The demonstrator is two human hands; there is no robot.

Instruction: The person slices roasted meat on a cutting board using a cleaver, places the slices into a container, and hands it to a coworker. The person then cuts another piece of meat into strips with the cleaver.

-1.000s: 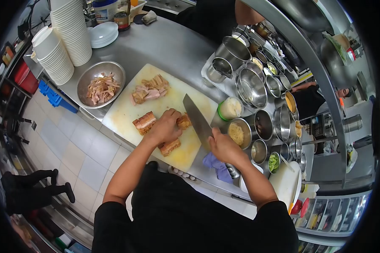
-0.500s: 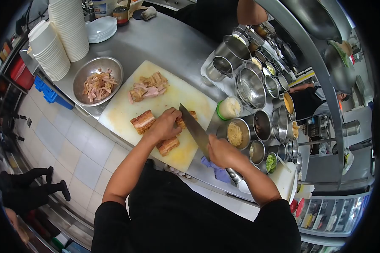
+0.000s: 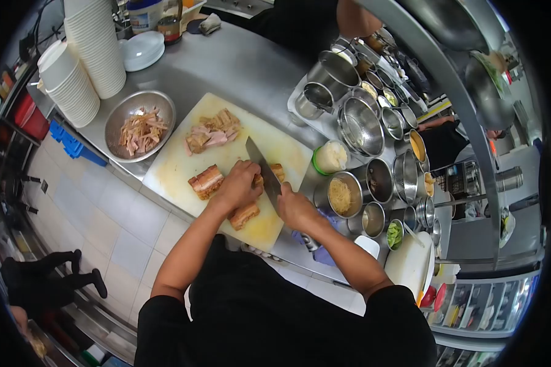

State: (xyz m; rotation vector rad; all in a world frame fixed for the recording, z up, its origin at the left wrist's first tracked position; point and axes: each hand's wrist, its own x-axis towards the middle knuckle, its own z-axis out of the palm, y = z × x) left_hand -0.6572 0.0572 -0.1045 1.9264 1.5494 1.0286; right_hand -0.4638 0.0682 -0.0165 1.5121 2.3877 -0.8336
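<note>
My right hand (image 3: 300,211) grips a broad-bladed kitchen knife (image 3: 264,168), its blade pointing away across the white cutting board (image 3: 177,153). Curled fingers of my left hand (image 3: 240,183) press down on a piece of roast pork belly (image 3: 277,172), mostly hidden by the hand and blade. The blade stands close beside those fingertips; whether it is into the meat I cannot tell. Two more crisp-skinned chunks lie near my left hand: one pork chunk (image 3: 206,181) to its left, another pork chunk (image 3: 245,216) just below. Sliced meat (image 3: 213,131) is heaped toward the board's far side.
Left of the board, a steel bowl (image 3: 168,104) holds meat strips. Stacked white tubs (image 3: 95,52) and lids (image 3: 143,50) stand behind it. Metal pots and containers (image 3: 361,125) crowd the right, beside a green-rimmed tub (image 3: 330,157). A purple cloth (image 3: 326,254) lies at the counter edge. Other people are nearby.
My right hand and the knife have moved left and up, bringing the blade nearer to my left hand. My left hand stays on the pork.
</note>
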